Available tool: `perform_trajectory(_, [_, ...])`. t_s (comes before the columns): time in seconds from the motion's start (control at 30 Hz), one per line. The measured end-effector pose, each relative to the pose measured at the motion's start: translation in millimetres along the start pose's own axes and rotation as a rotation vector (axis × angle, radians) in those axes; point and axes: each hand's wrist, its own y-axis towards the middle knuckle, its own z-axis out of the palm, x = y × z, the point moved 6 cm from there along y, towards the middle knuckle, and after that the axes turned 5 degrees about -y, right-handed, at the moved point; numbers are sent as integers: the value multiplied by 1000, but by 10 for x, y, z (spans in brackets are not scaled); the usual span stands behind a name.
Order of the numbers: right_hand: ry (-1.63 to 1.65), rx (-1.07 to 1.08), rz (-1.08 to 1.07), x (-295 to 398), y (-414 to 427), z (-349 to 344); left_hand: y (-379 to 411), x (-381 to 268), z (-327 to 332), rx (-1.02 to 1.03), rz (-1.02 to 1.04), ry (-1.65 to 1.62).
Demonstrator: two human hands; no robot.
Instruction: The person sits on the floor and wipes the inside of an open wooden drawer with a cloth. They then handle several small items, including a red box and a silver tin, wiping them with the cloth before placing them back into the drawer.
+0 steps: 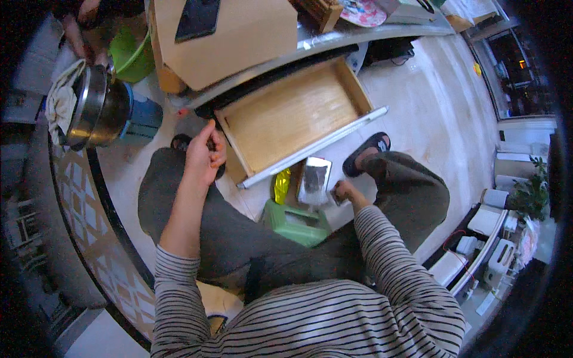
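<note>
A pulled-out wooden drawer (291,121) with a pale front edge lies before me, its bare wooden bottom showing. My left hand (206,152) is raised beside the drawer's left side, one finger stretched out and the others loosely curled, and I see nothing in it. Low between my knees, my right hand (347,192) is blurred. Something small and greyish shows at its fingertips, too unclear to name. Just left of that hand is a box-like packet with a shiny, clear cover (314,176). Beside it lie a crumpled yellow wrapper (281,185) and a green plastic stool or container (295,223).
Above the drawer, a cardboard sheet (237,49) and a dark phone (198,20) rest on the tabletop. Metal pots (100,107), a blue bin (143,114) and a green tub (130,53) stand left, near another person's limbs (76,38). A cluttered shelf (481,241) is right.
</note>
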Motion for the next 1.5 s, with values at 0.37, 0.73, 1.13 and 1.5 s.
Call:
perform_trajectory(0.37, [176,-631,105,693,-261,-1113,-82,-126,59,-2,31,-5])
perform_trajectory(0.73, [1527,-290,-40,2018,-661,-1439,-196,-219,35,52,71,-69])
perform_trajectory(1.13, [34,-678,122,1882,-1245,-247,-149,-92,136,76,13,-40])
perform_trajectory(1.5, [396,-828,-46,1695,-1161,-918,-133,301,283,121,-106,-330])
